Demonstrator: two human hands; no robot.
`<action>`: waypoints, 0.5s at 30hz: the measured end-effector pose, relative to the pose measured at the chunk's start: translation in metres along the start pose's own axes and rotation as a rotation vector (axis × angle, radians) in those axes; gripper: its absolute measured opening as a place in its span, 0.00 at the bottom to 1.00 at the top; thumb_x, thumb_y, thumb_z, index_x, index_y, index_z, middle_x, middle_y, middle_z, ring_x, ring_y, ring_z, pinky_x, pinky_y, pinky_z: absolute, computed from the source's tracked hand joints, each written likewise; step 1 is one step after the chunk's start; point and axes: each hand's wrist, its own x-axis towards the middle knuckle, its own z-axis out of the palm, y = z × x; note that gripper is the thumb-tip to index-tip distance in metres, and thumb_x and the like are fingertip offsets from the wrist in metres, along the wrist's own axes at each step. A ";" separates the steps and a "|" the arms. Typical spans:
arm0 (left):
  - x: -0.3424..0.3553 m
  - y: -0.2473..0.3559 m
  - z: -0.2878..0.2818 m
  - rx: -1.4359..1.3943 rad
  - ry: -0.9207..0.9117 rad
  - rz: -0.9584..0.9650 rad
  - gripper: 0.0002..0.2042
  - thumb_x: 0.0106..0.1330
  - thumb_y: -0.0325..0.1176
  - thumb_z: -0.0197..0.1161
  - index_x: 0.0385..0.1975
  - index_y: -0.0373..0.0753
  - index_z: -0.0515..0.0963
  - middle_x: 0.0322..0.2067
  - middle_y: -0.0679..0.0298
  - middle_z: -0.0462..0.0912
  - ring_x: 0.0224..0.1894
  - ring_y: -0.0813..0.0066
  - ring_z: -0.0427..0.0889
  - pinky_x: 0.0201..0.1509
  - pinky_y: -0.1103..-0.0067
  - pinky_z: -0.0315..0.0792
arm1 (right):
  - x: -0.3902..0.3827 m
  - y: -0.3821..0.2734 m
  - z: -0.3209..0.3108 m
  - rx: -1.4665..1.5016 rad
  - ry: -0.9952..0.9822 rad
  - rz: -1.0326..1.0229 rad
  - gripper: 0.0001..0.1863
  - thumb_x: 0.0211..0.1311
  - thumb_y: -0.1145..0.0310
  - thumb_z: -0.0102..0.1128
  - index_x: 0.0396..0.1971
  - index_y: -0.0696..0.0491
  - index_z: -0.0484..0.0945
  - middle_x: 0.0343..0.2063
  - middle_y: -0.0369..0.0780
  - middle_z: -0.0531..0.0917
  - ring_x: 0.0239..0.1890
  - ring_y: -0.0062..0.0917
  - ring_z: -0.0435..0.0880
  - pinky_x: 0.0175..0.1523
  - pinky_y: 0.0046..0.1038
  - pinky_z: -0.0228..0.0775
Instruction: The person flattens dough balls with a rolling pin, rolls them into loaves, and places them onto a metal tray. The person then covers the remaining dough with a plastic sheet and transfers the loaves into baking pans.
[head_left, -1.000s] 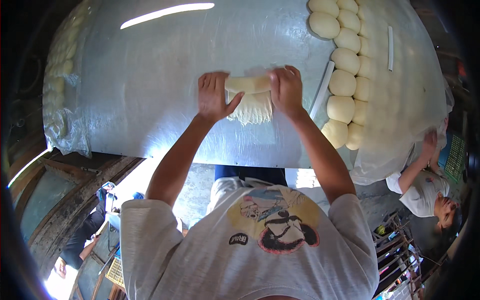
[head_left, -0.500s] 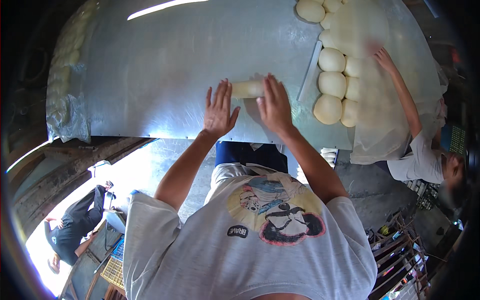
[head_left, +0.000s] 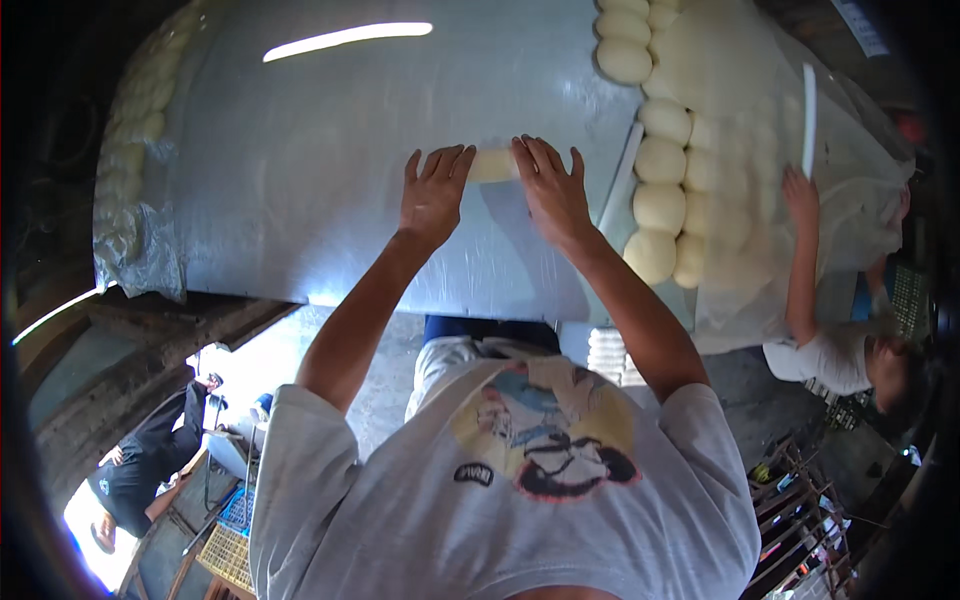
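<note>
A short, pale piece of dough (head_left: 493,166) spans the gap between my two hands, over the metal tabletop (head_left: 330,170). My left hand (head_left: 434,198) has its fingertips bent over the dough's left end. At the other end, my right hand (head_left: 555,192) grips with bent fingers, its outer finger standing apart. A shadow falls on the metal below and right of the dough, so it seems lifted a little. The undersides of both hands are hidden.
Round dough balls (head_left: 660,208) line the right side, partly under a clear plastic sheet (head_left: 745,290); a pale strip (head_left: 621,175) lies beside them. A co-worker's hand (head_left: 802,195) holds a white stick (head_left: 808,120). More plastic-covered dough (head_left: 125,190) sits far left.
My hands have gone from flat with stretched fingers to bent around the dough's ends, and the dough has moved slightly away. The co-worker's hand now has a white stick.
</note>
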 end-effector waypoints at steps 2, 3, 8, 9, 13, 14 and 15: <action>0.037 -0.018 -0.007 0.013 0.105 0.007 0.13 0.64 0.30 0.63 0.49 0.40 0.79 0.47 0.56 0.84 0.56 0.58 0.80 0.65 0.61 0.66 | 0.048 0.015 0.007 0.025 -0.450 0.081 0.15 0.56 0.72 0.64 0.45 0.53 0.80 0.47 0.42 0.83 0.53 0.35 0.83 0.64 0.53 0.66; 0.064 -0.030 -0.005 -0.163 -0.055 -0.176 0.16 0.65 0.35 0.63 0.52 0.40 0.78 0.50 0.56 0.83 0.57 0.58 0.79 0.65 0.61 0.67 | 0.081 0.020 0.013 0.027 -0.457 0.072 0.15 0.56 0.72 0.64 0.45 0.53 0.80 0.47 0.42 0.83 0.53 0.35 0.83 0.64 0.53 0.66; 0.116 -0.008 0.061 -0.258 -0.132 -0.280 0.31 0.69 0.47 0.58 0.68 0.37 0.65 0.64 0.54 0.73 0.64 0.55 0.73 0.66 0.59 0.67 | 0.087 0.019 0.130 -0.015 -0.007 -0.030 0.28 0.67 0.61 0.53 0.64 0.59 0.69 0.64 0.52 0.74 0.68 0.43 0.72 0.71 0.46 0.64; 0.071 0.004 0.072 -0.086 -0.132 -0.188 0.34 0.70 0.48 0.56 0.72 0.37 0.60 0.67 0.52 0.69 0.67 0.54 0.70 0.68 0.58 0.65 | 0.053 -0.006 0.129 0.089 -0.106 0.029 0.31 0.69 0.61 0.51 0.68 0.60 0.63 0.67 0.52 0.69 0.71 0.43 0.66 0.74 0.46 0.59; -0.051 0.049 0.069 -0.067 -0.435 -0.070 0.40 0.70 0.56 0.50 0.76 0.37 0.53 0.78 0.49 0.48 0.80 0.51 0.48 0.79 0.52 0.39 | -0.075 -0.059 0.109 -0.091 -0.491 0.042 0.37 0.71 0.56 0.48 0.75 0.58 0.53 0.73 0.51 0.61 0.78 0.42 0.52 0.79 0.50 0.39; -0.039 0.041 0.077 -0.146 -0.373 -0.099 0.40 0.70 0.57 0.49 0.77 0.37 0.52 0.78 0.49 0.48 0.80 0.51 0.48 0.79 0.49 0.38 | -0.043 -0.044 0.119 0.003 -0.471 0.087 0.37 0.71 0.57 0.46 0.75 0.58 0.54 0.73 0.51 0.59 0.78 0.42 0.51 0.80 0.49 0.37; 0.005 0.021 0.082 -0.076 -0.328 -0.135 0.40 0.71 0.57 0.48 0.76 0.36 0.53 0.77 0.49 0.52 0.79 0.50 0.48 0.78 0.47 0.38 | -0.008 -0.031 0.126 0.099 -0.457 0.139 0.36 0.72 0.58 0.45 0.75 0.58 0.54 0.74 0.51 0.58 0.79 0.42 0.50 0.80 0.49 0.36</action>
